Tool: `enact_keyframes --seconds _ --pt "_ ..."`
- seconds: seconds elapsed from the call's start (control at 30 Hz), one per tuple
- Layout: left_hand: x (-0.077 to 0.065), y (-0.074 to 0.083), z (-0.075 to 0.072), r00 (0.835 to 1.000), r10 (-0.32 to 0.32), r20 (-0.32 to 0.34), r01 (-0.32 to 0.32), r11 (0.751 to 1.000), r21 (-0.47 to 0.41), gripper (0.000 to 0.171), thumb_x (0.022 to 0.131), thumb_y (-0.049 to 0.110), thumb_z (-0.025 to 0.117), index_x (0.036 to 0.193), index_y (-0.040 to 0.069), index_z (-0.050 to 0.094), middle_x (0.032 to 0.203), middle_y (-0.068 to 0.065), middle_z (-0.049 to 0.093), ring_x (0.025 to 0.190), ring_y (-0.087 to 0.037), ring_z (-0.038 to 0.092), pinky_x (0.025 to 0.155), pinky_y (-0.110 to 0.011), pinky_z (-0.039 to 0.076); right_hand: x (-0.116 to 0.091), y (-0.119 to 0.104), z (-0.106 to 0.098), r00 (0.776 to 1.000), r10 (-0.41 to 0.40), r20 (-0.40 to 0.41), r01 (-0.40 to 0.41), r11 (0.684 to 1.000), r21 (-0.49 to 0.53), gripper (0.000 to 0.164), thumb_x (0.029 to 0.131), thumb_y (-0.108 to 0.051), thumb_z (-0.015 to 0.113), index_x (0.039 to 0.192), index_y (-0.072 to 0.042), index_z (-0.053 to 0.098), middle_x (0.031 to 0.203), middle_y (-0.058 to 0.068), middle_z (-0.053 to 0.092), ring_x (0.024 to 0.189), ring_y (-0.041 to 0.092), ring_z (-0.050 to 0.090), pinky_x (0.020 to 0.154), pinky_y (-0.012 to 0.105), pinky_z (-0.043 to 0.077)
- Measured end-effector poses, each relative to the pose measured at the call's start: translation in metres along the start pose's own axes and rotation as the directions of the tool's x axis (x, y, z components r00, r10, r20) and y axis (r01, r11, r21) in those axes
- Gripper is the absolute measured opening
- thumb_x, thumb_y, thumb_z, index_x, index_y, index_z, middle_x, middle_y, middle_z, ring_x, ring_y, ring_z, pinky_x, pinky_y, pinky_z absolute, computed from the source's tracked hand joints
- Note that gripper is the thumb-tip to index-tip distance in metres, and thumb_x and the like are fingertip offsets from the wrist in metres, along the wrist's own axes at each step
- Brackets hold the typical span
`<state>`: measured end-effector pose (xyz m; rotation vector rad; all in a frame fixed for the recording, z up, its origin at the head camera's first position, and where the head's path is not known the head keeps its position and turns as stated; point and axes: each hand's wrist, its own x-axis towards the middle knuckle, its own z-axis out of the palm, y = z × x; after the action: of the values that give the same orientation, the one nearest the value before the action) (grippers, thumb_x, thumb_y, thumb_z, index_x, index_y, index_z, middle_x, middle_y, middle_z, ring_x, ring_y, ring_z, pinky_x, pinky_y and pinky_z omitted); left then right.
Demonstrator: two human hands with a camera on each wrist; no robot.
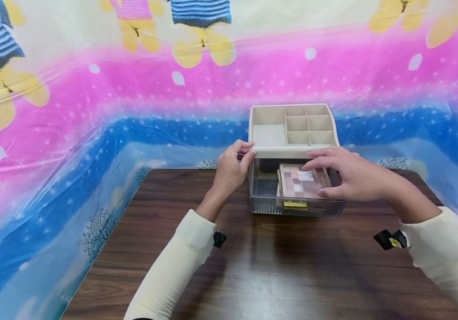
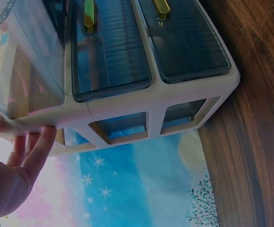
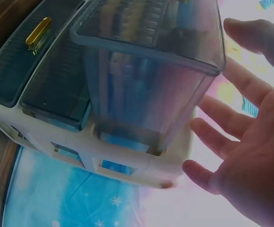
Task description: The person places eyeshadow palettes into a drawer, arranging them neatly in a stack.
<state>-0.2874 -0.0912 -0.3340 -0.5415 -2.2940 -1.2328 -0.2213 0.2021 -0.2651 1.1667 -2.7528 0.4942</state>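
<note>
A cream desktop drawer organizer point(image 1: 267, 152) stands at the table's far edge, with its clear top drawer point(image 1: 266, 205) pulled out. Inside that drawer lie flat pinkish cases point(image 1: 292, 189) that look like makeup palettes, a small white label on the upper one. My left hand point(image 1: 230, 166) grips the organizer's upper left edge, thumb at the front and fingers point(image 2: 41, 151) on the side frame. Above the drawer's right side hovers my right hand point(image 1: 356, 173), fingers spread and nothing held. In the right wrist view its fingers point(image 3: 226, 116) are beside the drawer wall.
Several divided compartments point(image 1: 308, 123) form the organizer's top. Below the pulled-out drawer, two more dark drawers point(image 2: 111, 52) with gold handles sit closed. The dark wood table point(image 1: 232, 266) extends toward me. A printed pink and blue cloth point(image 1: 197, 98) hangs behind and at the sides.
</note>
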Motion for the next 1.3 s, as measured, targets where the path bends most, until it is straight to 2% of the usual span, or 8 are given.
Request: enact_keyframes --seconds 0.1,0.23,0.37,0.47,0.73,0.97,1.2,1.3 --pt "0.001 0.000 0.001 1.000 0.004 -0.002 -0.004 1.000 -0.007 0.025 0.102 0.023 0.063 0.122 0.008 0.068 0.107 -0.013 0.071 0.100 -0.025 0.070 0.080 -0.033 0.062 -0.004 -0.004 0.000 0.998 0.016 -0.055 -0.016 1.000 -0.011 0.047 0.084 -0.017 0.082 0.129 -0.019 0.068 0.144 0.008 0.057 0.134 0.036 0.049 0.108 0.065 0.037" --pt "0.001 0.000 0.001 1.000 0.008 -0.012 -0.008 1.000 -0.012 0.023 0.102 0.021 0.064 0.120 0.008 0.068 0.106 -0.014 0.071 0.099 -0.025 0.071 0.081 -0.033 0.062 -0.009 -0.015 0.003 0.988 0.051 -0.148 -0.056 0.998 -0.028 0.041 0.084 -0.016 0.081 0.124 -0.018 0.071 0.132 0.004 0.064 0.121 0.029 0.059 0.102 0.056 0.046" --pt "0.001 0.002 0.001 1.000 0.007 -0.011 -0.007 1.000 -0.008 0.023 0.102 0.021 0.064 0.120 0.008 0.068 0.107 -0.014 0.071 0.100 -0.025 0.071 0.081 -0.034 0.062 -0.015 -0.025 0.012 0.960 -0.031 -0.279 -0.002 0.993 -0.115 0.036 0.082 -0.013 0.082 0.117 -0.012 0.074 0.114 0.005 0.069 0.081 0.014 0.060 0.073 0.034 0.054" --pt "0.001 0.002 0.000 1.000 0.005 -0.008 -0.005 1.000 -0.008 0.023 0.102 0.021 0.063 0.121 0.008 0.068 0.107 -0.014 0.071 0.100 -0.026 0.071 0.081 -0.034 0.062 -0.017 -0.029 0.024 0.918 -0.140 -0.371 0.068 0.977 -0.200 0.036 0.078 -0.010 0.082 0.113 -0.010 0.075 0.105 0.004 0.071 0.066 0.008 0.049 0.058 0.025 0.044" --pt "0.000 0.002 0.000 1.000 -0.002 -0.008 0.002 1.000 -0.010 0.024 0.102 0.021 0.064 0.121 0.008 0.068 0.106 -0.014 0.071 0.099 -0.026 0.071 0.079 -0.033 0.062 -0.021 -0.041 0.056 0.820 -0.265 -0.508 0.109 0.943 -0.316 0.032 0.070 -0.007 0.082 0.102 -0.010 0.076 0.097 0.005 0.073 0.078 0.023 0.065 0.068 0.043 0.051" --pt "0.000 0.002 0.000 1.000 0.005 -0.012 -0.005 1.000 -0.001 0.024 0.102 0.021 0.063 0.121 0.008 0.068 0.107 -0.014 0.071 0.101 -0.026 0.071 0.081 -0.035 0.062 -0.020 -0.054 0.076 0.742 -0.338 -0.579 0.100 0.910 -0.403 0.015 0.087 -0.016 0.065 0.094 -0.009 0.076 0.088 0.007 0.072 0.077 0.028 0.067 0.069 0.047 0.050" --pt "0.001 0.002 0.000 1.000 0.015 -0.013 -0.015 1.000 -0.002 0.024 0.102 0.020 0.064 0.121 0.007 0.068 0.107 -0.015 0.071 0.100 -0.026 0.071 0.083 -0.035 0.062 -0.012 -0.066 0.100 0.611 -0.461 -0.644 0.076 0.843 -0.532 0.022 0.097 -0.014 0.055 0.088 -0.008 0.075 0.080 0.006 0.070 0.068 0.030 0.061 0.069 0.049 0.051" --pt "0.001 0.002 0.000 1.000 0.014 -0.013 -0.014 1.000 -0.002 0.023 0.102 0.020 0.064 0.120 0.007 0.068 0.107 -0.015 0.072 0.100 -0.026 0.071 0.083 -0.035 0.062 -0.010 -0.068 0.107 0.592 -0.475 -0.651 0.052 0.828 -0.558 0.020 0.097 -0.011 0.056 0.088 -0.008 0.074 0.079 0.006 0.069 0.067 0.031 0.060 0.069 0.050 0.051"
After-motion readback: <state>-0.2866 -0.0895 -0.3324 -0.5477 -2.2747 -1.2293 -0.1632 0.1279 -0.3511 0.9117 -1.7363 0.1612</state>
